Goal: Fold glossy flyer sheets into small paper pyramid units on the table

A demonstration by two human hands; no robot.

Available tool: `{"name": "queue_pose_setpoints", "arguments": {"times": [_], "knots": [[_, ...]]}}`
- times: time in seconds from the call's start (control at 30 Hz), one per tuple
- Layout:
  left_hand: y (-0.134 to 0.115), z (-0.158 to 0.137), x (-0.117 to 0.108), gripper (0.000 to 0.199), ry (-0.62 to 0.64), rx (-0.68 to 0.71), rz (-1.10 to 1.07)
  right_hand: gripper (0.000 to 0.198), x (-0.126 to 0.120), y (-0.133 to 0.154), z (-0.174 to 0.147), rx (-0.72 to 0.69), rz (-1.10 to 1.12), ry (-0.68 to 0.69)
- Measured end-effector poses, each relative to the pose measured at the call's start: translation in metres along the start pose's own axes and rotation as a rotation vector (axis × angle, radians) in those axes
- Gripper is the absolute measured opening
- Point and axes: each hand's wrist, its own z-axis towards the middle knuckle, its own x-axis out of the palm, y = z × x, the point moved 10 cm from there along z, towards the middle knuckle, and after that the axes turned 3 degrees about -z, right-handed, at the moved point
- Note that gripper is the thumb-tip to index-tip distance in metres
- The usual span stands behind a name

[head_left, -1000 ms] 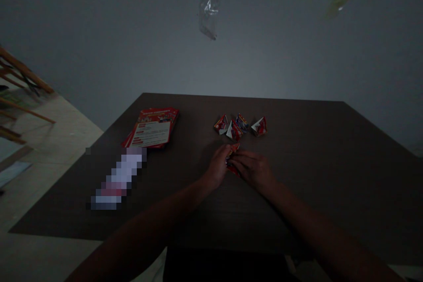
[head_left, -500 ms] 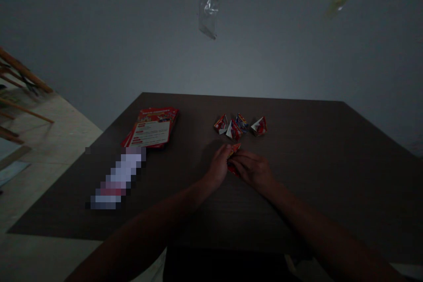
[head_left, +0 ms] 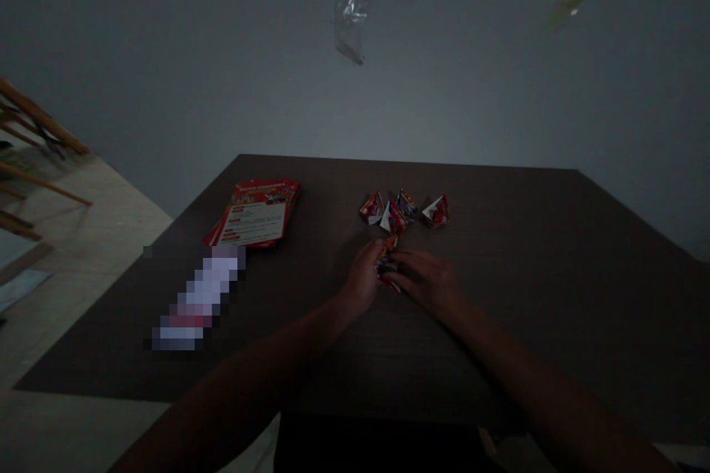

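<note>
A folded red printed paper (head_left: 384, 263) is between my two hands, low over the middle of the table. My left hand (head_left: 362, 279) is closed on its left side. From the right, the thumb and fingers of my right hand (head_left: 431, 279) pinch its other side, spaced a little apart from each other. Parts of the paper are hidden behind the fingers. Just beyond my hands stand several small folded paper pieces (head_left: 393, 217) in red, white and blue; one of them (head_left: 436, 212) sits apart on the right.
On the dark wooden table (head_left: 532, 251), a stack of red and white printed sheets (head_left: 255, 214) lies at the left. A pixelated long pale object (head_left: 203, 299) is in front of it. The wall (head_left: 471, 89) rises behind the table. Wooden furniture legs (head_left: 44, 118) show at far left.
My right fingers have spread slightly and shifted on the folded paper, which has tilted left and shows more of its face. The pieces behind and the stack stay put.
</note>
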Motion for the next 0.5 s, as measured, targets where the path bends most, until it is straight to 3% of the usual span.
{"name": "queue_pose_setpoints", "arguments": {"times": [0.07,0.3,0.5], "knots": [[-0.002,0.0,0.002,0.014,0.02,-0.018,-0.065,0.023,-0.004,-0.004,0.0,0.024,0.049,-0.003],[0.008,-0.007,0.022,0.035,0.171,-0.307,-0.175,0.017,-0.012,-0.021,0.0,0.147,0.102,-0.022],[0.008,-0.012,0.025,0.037,0.21,-0.349,-0.157,0.015,-0.008,-0.017,-0.002,0.112,0.079,0.0]]}}
